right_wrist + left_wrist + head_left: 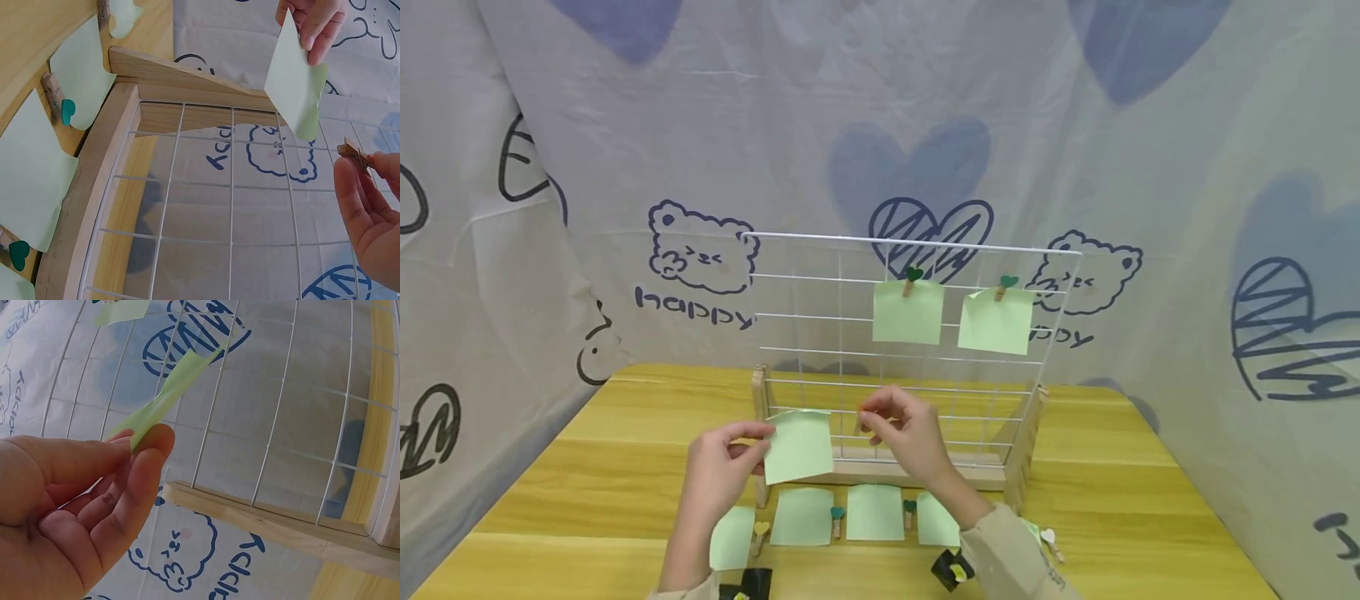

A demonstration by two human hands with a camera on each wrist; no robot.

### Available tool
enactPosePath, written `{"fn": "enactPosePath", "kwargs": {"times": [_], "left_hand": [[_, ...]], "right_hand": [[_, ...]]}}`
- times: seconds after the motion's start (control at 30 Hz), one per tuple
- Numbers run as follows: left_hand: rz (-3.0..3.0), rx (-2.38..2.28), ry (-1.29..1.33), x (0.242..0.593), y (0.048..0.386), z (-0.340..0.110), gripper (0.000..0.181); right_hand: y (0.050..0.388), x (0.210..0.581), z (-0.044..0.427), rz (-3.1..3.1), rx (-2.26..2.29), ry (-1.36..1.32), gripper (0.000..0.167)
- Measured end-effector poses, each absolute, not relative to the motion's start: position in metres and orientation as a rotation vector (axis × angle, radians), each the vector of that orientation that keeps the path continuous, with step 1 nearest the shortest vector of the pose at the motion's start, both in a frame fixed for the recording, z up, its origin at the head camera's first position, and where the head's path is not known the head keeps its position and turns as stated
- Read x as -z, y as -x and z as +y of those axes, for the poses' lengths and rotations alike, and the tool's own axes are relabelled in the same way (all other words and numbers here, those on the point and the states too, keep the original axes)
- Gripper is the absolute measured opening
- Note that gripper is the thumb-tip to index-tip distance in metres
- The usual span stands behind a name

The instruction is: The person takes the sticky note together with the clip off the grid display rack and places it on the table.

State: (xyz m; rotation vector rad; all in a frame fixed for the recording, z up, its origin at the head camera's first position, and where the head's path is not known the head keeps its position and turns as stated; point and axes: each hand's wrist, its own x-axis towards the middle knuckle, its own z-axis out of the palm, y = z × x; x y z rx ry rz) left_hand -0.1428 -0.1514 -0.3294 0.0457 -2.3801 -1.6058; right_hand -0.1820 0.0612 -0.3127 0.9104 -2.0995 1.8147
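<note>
My left hand (718, 467) pinches a pale green sticky note (801, 447) by its left edge, holding it before the lower left of a white wire grid (820, 238). Between the thumb and fingertips of my right hand (913, 432) is a small wooden clothespin (352, 153); a bit of orange shows at its top in the head view. This clothespin is apart from both note and grid. Higher on the grid hang two green notes, one (908, 315) under a dark green heart clothespin (913, 275), the other (996, 323) under a teal-green heart clothespin (1007, 284).
The grid stands in a wooden base (917, 477) on a wood-grain table (1120, 450). Along the front lie several green notes (876, 514), with heart clothespins between them, including a yellow one (760, 533) and a white one (1051, 542). Printed cloth (790, 125) hangs behind.
</note>
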Motion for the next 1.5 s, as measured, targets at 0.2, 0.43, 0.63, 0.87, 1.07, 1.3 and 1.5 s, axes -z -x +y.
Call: {"fn": "enactPosePath", "kwargs": {"times": [0.2,0.43,0.63,0.87,1.07,1.3,1.5], "left_hand": [[-2.418,1.606,-0.066,0.335,0.142,-0.158,0.016],[-2.47,1.641,-0.043,0.341,0.141,-0.164,0.014],[-2.513,1.71,-0.013,0.348,0.138,-0.17,0.013],[-2.573,1.732,-0.009,0.356,0.137,-0.175,0.013],[-2.602,1.75,0.033,0.366,0.136,-0.181,0.013],[-2.654,1.754,0.13,0.376,0.134,-0.189,0.011],[-2.685,1.871,0.247,0.381,0.134,-0.192,0.01]], "right_hand": [[0.18,0.316,0.062,-2.203,-1.81,-0.918,0.005],[0.188,0.335,0.067,-2.291,-1.947,-0.908,0.008],[0.197,0.362,0.07,-2.323,-2.072,-0.881,0.012],[0.197,0.375,0.071,-2.365,-2.186,-0.84,0.016],[0.197,0.384,0.073,-2.415,-2.199,-0.814,0.016],[0.193,0.392,0.074,-2.493,-2.202,-0.793,0.013],[0.19,0.402,0.073,-2.584,-2.174,-0.806,0.011]]}}
